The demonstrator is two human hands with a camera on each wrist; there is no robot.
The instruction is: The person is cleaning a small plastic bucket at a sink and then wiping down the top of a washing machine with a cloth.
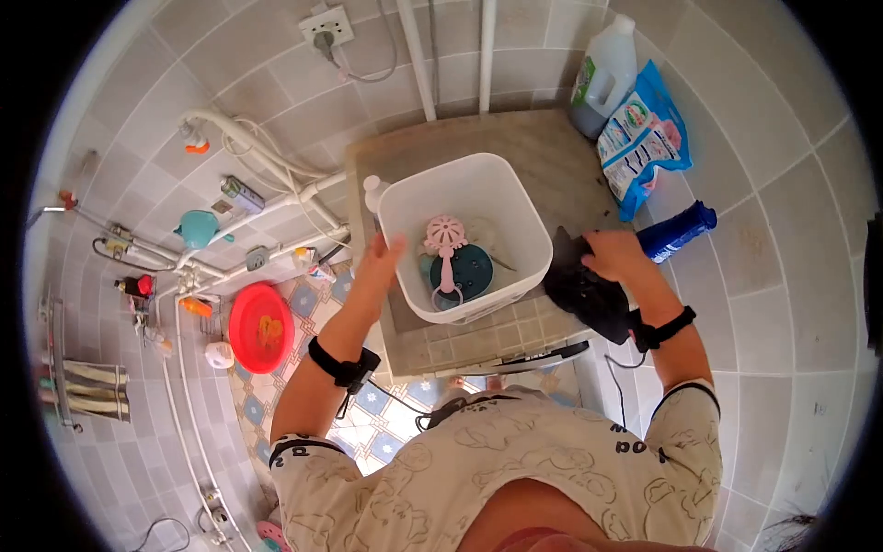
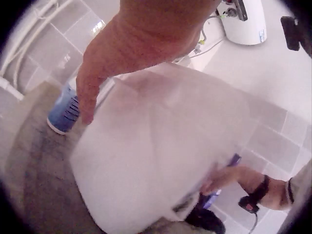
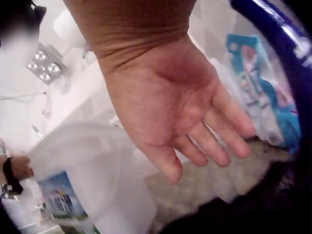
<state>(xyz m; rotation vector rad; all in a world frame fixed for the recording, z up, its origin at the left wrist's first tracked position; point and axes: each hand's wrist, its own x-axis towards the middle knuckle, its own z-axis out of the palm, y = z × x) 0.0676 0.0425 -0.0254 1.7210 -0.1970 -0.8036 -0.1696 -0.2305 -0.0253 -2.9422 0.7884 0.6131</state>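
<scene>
A white plastic bin stands on the stone-topped counter. Inside lie a pink flower-headed tool with a ringed handle and a dark green round piece. My left hand is at the bin's left rim; in the left wrist view its fingers point down beside the pale wall. My right hand hovers by a crumpled black cloth right of the bin. The right wrist view shows that hand with its palm bare and fingers loosely spread, the black cloth beneath.
A blue bottle leans by the right wall. Behind it are a blue detergent bag and a large jug. A white-capped bottle stands left of the bin. A red basin sits low on the left, near wall pipes.
</scene>
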